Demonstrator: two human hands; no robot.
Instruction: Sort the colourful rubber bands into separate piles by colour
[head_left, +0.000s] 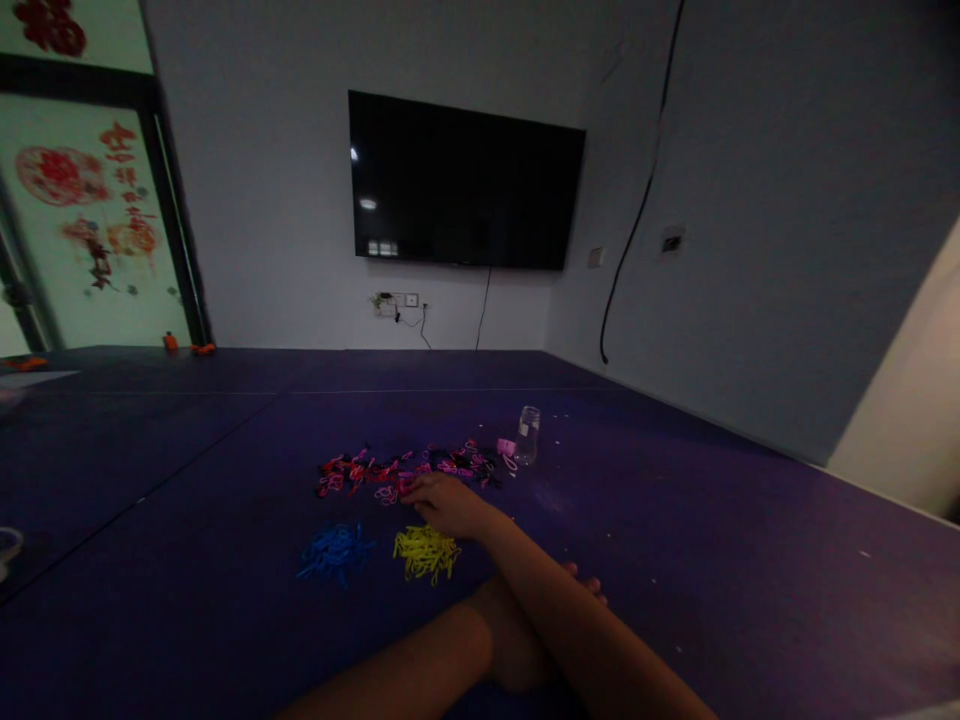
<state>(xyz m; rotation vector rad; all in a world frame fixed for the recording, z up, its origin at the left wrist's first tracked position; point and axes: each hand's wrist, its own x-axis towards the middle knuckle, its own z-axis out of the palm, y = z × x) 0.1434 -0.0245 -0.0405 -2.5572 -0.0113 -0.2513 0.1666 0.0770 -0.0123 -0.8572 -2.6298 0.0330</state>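
A loose spread of small elastic bands [362, 472], pink, red and black, lies on the purple surface. My right hand [444, 503] reaches into its near edge, fingers drawn together and pointing left among pink bands. Whatever sits between these fingertips is too small to make out. Just below this hand is a heap of yellow bands [426, 553], and left of that a heap of blue bands [335, 552]. My left hand [517, 632] rests under my crossing right forearm, which hides most of it; a few fingertips stick out beyond, apart and seemingly holding nothing.
Behind the bands stands a clear bottle [528, 437], upright, beside a pink cap [506, 447] with a loop. A clear round container [9, 545] is cut off at the left edge. A television [465, 185] hangs on the wall, and a black cable [637, 215] runs down the right wall.
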